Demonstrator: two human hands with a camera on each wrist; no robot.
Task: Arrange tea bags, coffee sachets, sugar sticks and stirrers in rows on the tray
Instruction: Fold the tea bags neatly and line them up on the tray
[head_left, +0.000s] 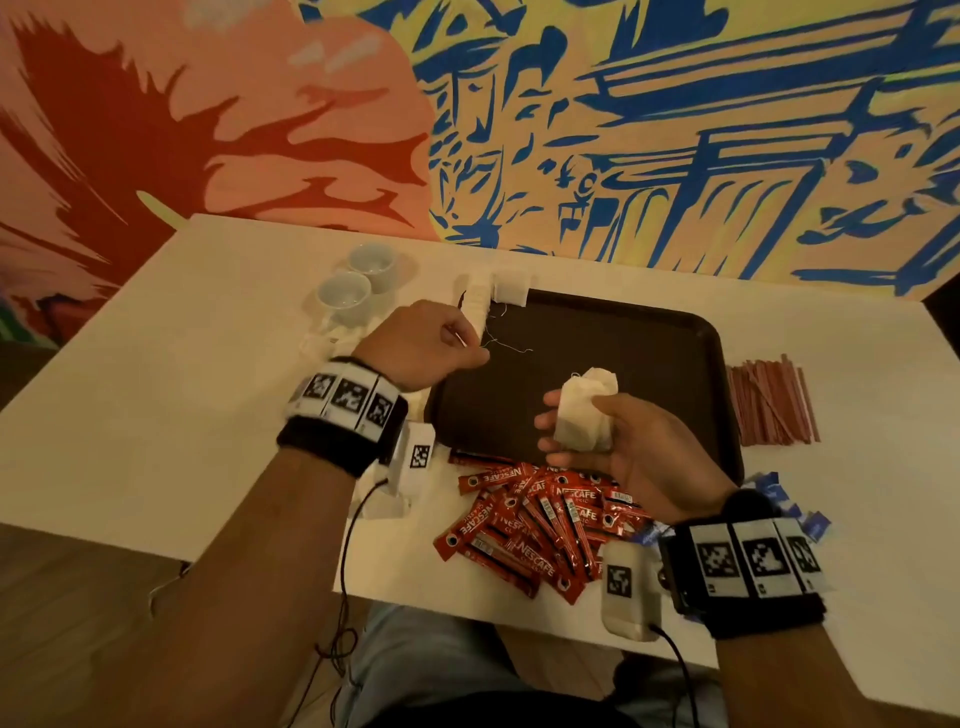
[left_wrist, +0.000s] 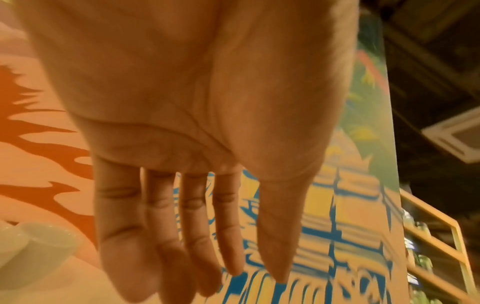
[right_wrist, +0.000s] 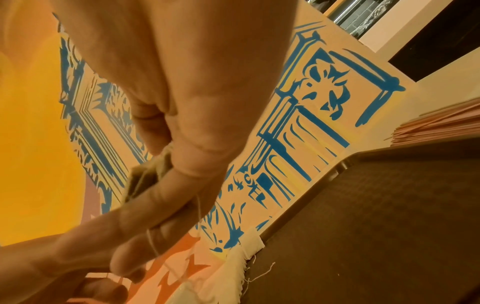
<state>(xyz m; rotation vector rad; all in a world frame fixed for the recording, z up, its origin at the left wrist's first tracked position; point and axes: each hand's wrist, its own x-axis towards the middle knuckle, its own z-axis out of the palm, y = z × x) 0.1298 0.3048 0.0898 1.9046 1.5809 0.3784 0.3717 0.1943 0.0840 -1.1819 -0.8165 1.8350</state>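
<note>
Right now the right hand (head_left: 618, 441) hovers over the near part of the dark brown tray (head_left: 649, 332), its grip curled round a small bunch of tea bags (head_left: 584, 410), thumb on top and fingers beneath; the right wrist view shows a thin string trailing across those fingers (right_wrist: 145, 218). Over the tray's far-left corner sits the left hand (head_left: 426, 343), close to a short row of white tea bags (head_left: 493, 296) lying along that corner with loose strings spilling onto the tray floor. From the head view its grip looks loosely curled, while the left wrist view shows the left fingers (left_wrist: 192, 216) hanging nearly straight with nothing between them, so it holds nothing. Most of the tray is bare. Along the near edge of the white surface (head_left: 182, 395), just in front of the tray, lies a loose heap of red coffee sachets (head_left: 524, 525), overlapping at all angles. Beside the tray's right edge, on the surface, rests a tidy bundle of reddish stirrers (head_left: 771, 400), lying parallel. Blue sugar sticks (head_left: 789, 504) peek out near the tray's near-right corner, mostly hidden behind the right wrist. Two white cups (head_left: 358, 283) stand side by side towards the far-left of the surface, apart from the tray. A painted mural wall (head_left: 623, 130) rises behind the far edge.
</note>
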